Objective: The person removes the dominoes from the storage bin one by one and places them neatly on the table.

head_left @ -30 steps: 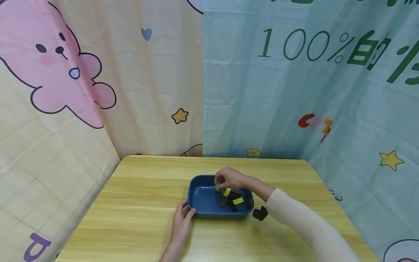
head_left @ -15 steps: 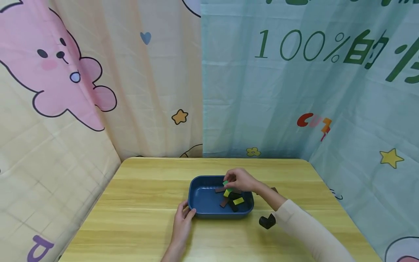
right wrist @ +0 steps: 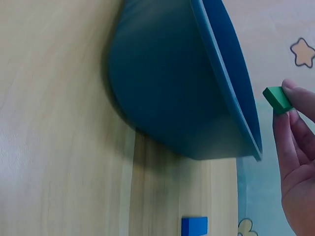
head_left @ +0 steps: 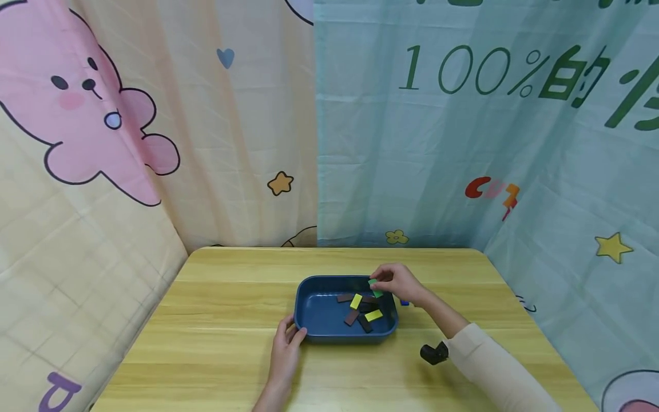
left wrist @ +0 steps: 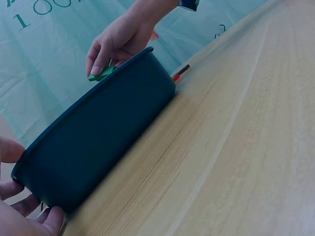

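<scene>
A dark blue plastic tub stands on the table with several small flat blocks inside. Among them are a yellow block, a second yellow block, a brown block and a black block. Over the tub's back right corner, my right hand pinches a green block between thumb and fingertips, above rim level. My left hand holds the tub's near left corner, thumb at the rim and fingers against the outer wall.
A blue block lies on the wooden table just right of the tub. Red and black pieces show past the tub's far end in the left wrist view. Printed curtains surround the table.
My right hand has moved right with the green block, from over the tub's middle to its back right corner. More blocks in the tub now show. My left hand has stayed in place.
</scene>
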`<state>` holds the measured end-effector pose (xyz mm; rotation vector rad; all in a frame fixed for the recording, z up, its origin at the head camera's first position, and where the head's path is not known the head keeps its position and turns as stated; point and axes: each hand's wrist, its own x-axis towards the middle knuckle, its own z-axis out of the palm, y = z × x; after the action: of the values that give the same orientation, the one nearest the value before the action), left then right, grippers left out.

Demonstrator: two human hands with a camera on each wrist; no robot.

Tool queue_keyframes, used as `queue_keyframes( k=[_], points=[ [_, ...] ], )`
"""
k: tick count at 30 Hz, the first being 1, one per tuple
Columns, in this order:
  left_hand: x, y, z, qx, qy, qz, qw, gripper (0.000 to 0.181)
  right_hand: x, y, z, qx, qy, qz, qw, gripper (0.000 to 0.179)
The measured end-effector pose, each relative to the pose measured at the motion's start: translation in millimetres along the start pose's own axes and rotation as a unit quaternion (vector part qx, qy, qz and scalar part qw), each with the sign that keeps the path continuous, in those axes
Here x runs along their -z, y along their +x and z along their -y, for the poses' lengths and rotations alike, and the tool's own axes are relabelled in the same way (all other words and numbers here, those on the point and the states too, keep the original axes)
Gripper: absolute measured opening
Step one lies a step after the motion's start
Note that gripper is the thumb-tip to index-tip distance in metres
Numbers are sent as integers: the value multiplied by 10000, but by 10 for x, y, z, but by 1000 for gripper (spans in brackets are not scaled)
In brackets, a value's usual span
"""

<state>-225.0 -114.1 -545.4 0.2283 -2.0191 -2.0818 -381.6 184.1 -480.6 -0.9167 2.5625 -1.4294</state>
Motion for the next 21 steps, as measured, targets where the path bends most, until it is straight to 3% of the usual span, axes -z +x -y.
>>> queue_keyframes(
  k=[9,21],
  points=[
    [16,-4,-8,1,-113,62,9999,45,199,-99,-74,-617,250,-370,9971,23],
    [19,1,-4,-70,-7,37,10000,46,516,-381,-315,-983,378,-671,9922,28]
  ],
)
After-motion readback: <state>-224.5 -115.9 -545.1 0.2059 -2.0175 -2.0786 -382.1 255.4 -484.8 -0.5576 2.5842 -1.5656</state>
